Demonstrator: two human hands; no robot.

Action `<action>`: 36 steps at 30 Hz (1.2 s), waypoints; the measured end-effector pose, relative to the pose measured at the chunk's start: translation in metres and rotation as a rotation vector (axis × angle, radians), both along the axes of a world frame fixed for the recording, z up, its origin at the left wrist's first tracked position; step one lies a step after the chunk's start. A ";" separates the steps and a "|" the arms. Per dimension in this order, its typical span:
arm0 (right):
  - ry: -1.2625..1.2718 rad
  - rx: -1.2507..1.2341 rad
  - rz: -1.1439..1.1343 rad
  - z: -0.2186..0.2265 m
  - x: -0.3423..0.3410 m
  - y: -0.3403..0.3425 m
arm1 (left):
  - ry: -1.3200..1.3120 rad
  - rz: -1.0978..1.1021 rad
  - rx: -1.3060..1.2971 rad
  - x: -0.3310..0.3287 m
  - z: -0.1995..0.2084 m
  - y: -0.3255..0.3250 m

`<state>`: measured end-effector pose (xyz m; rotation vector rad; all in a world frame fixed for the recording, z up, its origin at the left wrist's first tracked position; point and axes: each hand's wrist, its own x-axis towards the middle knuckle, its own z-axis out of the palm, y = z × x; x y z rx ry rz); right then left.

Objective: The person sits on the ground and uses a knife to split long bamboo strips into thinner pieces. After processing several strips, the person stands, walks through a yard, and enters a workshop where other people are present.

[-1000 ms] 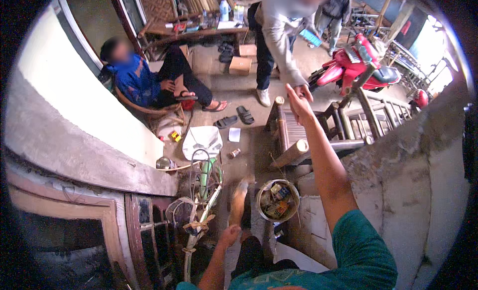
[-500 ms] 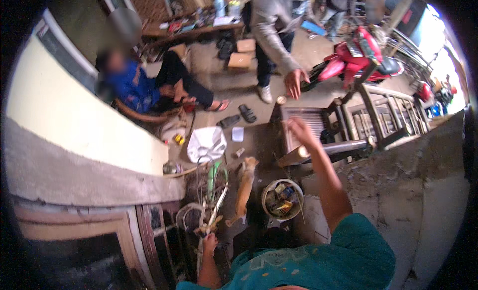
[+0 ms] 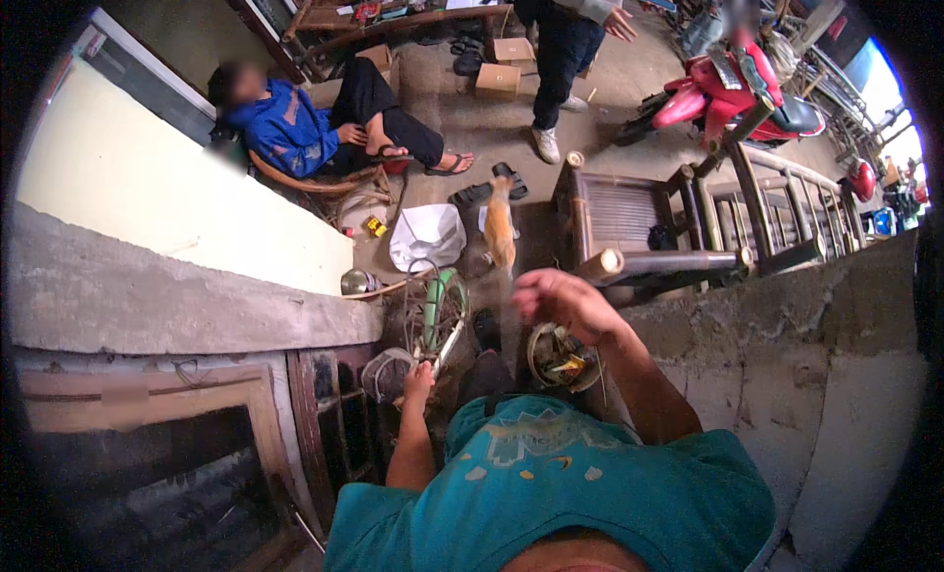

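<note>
At the lower middle, my left hand (image 3: pixel 418 379) is closed on part of a small bicycle (image 3: pixel 434 316) with a green mudguard; which part it grips is hidden. Past the hand, the wheel points away from me. My right hand (image 3: pixel 568 305) is raised in the air, its fingers smeared by motion, and nothing shows in it. Under it stands a round bucket (image 3: pixel 532 361) with mixed odds and ends inside, partly covered by the hand. An orange cat (image 3: pixel 500 228) is on the floor ahead, between a white sack (image 3: pixel 428 238) and a dark bamboo chair (image 3: pixel 621 213).
A person in blue (image 3: pixel 295 135) sits at the left by the cream wall (image 3: pixel 177 199). Another person (image 3: pixel 560 41) stands ahead, near cardboard boxes (image 3: pixel 499 81). A red motorbike (image 3: pixel 723 95) is parked at the far right. Low concrete walls (image 3: pixel 757 346) flank me.
My right arm has come back and lower from over the chair to above the bucket. The cat has walked away from me. The standing person has stepped back; my left hand stays on the bicycle.
</note>
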<state>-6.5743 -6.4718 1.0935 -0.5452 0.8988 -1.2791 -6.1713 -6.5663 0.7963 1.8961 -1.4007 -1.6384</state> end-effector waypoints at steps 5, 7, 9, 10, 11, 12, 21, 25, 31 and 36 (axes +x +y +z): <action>-0.381 0.278 -0.639 -0.087 -0.067 -0.047 | -0.021 0.024 0.159 0.004 0.004 -0.050; -0.392 0.225 -0.663 -0.113 -0.082 -0.052 | 0.032 -0.123 0.079 0.027 -0.027 -0.064; -0.349 0.307 -0.716 -0.095 -0.066 -0.089 | 0.157 -0.061 0.315 0.060 -0.055 -0.075; -0.345 0.315 -0.698 -0.102 -0.071 -0.093 | 0.127 -0.040 0.412 0.052 -0.074 -0.071; -0.363 0.319 -0.639 -0.115 -0.078 -0.098 | 0.069 -0.009 0.468 0.039 -0.075 -0.071; -0.336 0.370 -0.629 -0.106 -0.077 -0.107 | 0.025 0.029 0.497 0.033 -0.073 -0.074; -0.334 0.517 -0.829 -0.118 -0.082 -0.110 | 0.038 -0.093 0.471 -0.037 -0.060 -0.203; -0.330 0.441 -0.999 -0.100 -0.133 -0.113 | 0.022 -0.092 0.403 -0.092 -0.041 -0.269; -0.058 0.015 -1.354 -0.018 -0.300 -0.088 | 0.023 -0.137 0.341 -0.130 -0.060 -0.337; -0.012 -0.157 -1.587 0.066 -0.375 -0.095 | -0.104 -0.062 0.271 -0.171 -0.088 -0.358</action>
